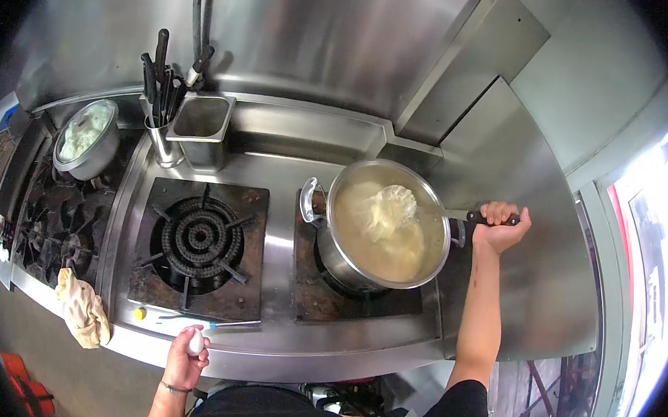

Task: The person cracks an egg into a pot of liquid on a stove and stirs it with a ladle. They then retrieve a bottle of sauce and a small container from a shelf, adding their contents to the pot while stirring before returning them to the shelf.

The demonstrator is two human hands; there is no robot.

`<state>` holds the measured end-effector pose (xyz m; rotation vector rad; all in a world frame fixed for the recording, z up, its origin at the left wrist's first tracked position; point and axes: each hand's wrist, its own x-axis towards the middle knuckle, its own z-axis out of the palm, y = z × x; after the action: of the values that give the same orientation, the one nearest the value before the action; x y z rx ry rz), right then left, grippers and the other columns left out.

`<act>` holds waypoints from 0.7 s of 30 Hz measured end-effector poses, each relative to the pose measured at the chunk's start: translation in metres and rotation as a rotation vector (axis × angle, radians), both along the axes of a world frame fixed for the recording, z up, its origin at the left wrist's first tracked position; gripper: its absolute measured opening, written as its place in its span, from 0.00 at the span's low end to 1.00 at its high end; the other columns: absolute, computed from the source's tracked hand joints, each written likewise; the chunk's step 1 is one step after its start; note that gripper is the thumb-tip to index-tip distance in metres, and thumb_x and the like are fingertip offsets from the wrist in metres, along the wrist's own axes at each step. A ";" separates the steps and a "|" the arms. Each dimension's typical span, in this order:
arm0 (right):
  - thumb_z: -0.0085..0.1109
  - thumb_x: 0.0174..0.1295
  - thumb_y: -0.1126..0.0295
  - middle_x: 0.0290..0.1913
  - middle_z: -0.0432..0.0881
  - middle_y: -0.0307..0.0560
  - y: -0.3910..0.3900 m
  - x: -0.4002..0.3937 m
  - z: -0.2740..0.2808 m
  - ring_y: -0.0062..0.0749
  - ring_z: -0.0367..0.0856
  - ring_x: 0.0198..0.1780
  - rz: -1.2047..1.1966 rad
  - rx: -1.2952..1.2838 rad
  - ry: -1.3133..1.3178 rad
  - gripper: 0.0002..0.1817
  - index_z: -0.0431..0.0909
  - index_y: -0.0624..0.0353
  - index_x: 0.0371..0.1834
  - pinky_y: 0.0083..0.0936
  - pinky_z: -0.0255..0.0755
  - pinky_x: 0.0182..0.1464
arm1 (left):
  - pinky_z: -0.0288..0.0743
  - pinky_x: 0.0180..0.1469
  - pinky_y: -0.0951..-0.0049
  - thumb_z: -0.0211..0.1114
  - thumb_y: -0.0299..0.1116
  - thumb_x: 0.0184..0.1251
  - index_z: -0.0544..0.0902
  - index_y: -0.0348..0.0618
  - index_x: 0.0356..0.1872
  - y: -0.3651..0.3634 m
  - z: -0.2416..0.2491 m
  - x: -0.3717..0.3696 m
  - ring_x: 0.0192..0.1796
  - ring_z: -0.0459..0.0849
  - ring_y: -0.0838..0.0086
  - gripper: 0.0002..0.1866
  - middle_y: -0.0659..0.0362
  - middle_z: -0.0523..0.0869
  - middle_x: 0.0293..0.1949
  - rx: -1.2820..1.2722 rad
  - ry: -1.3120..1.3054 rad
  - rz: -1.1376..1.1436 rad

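Note:
A large steel pot [336,240] of cloudy liquid stands on the right burner. Pale, wrinkled food [390,210] shows at the liquid's surface. At the pot's right rim, my right hand [501,224] is closed around the black handle [513,219] of a utensil; its far end is not clearly visible. My left hand [182,359] is low, in front of the counter edge, with its fingers curled around a white egg-shaped object [196,344]. Just beyond it lies a thin rod-like tool [234,324] with a blue part.
A bare burner [201,236] is left of the pot. Behind it are a holder [164,148] of black-handled knives and a steel container [201,151]. Farther left stands a pot [99,159] with whitish contents. A cloth [81,311] hangs over the front edge near a yellow cap [139,313].

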<state>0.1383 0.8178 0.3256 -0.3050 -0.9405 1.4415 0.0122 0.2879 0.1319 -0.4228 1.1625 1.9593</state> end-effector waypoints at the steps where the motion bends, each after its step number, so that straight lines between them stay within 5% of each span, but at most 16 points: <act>1: 0.41 0.64 0.54 0.12 0.52 0.35 -0.006 0.001 0.000 0.24 0.50 0.16 0.060 0.139 -0.014 0.24 0.53 0.52 0.12 0.25 0.49 0.25 | 0.66 0.21 0.79 0.55 0.44 0.68 0.73 0.44 0.49 0.001 0.001 -0.001 0.21 0.73 0.78 0.17 0.58 0.79 0.29 -0.005 0.007 -0.012; 2: 0.41 0.64 0.54 0.12 0.52 0.35 -0.011 0.001 -0.002 0.24 0.50 0.16 0.060 0.138 -0.016 0.24 0.53 0.52 0.12 0.25 0.49 0.25 | 0.66 0.21 0.79 0.55 0.44 0.68 0.73 0.44 0.49 0.002 0.001 -0.001 0.21 0.73 0.78 0.17 0.58 0.79 0.29 -0.006 0.005 -0.011; 5: 0.46 0.62 0.57 0.11 0.58 0.38 -0.029 -0.002 -0.010 0.25 0.53 0.15 0.198 0.691 -0.176 0.24 0.58 0.59 0.12 0.26 0.47 0.21 | 0.66 0.21 0.80 0.55 0.44 0.69 0.73 0.44 0.49 0.004 0.003 -0.004 0.22 0.73 0.78 0.17 0.58 0.79 0.29 -0.009 0.009 -0.016; 11: 0.53 0.51 0.65 0.14 0.63 0.45 -0.025 -0.031 -0.053 0.30 0.63 0.16 0.074 1.098 -0.623 0.17 0.62 0.65 0.13 0.25 0.54 0.21 | 0.66 0.20 0.81 0.54 0.44 0.70 0.73 0.44 0.49 0.002 0.001 -0.006 0.22 0.73 0.79 0.16 0.57 0.79 0.30 0.005 0.016 -0.020; 16: 0.52 0.52 0.68 0.15 0.65 0.46 -0.016 -0.054 -0.094 0.31 0.64 0.17 0.158 0.965 -0.669 0.15 0.63 0.65 0.15 0.25 0.58 0.24 | 0.65 0.20 0.80 0.55 0.44 0.69 0.72 0.44 0.49 -0.006 0.001 -0.006 0.21 0.73 0.79 0.17 0.58 0.79 0.30 -0.005 0.009 0.006; 21: 0.47 0.63 0.61 0.13 0.60 0.36 -0.005 -0.058 -0.102 0.28 0.56 0.17 0.319 0.365 -0.268 0.21 0.58 0.56 0.14 0.28 0.56 0.27 | 0.65 0.20 0.81 0.55 0.44 0.69 0.72 0.44 0.49 -0.013 0.001 -0.007 0.21 0.73 0.79 0.17 0.58 0.79 0.30 -0.019 0.013 0.029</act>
<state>0.0803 0.8130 0.2235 -0.0766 -1.4998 1.5015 0.0056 0.2747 0.1327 -0.4397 1.1905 1.9801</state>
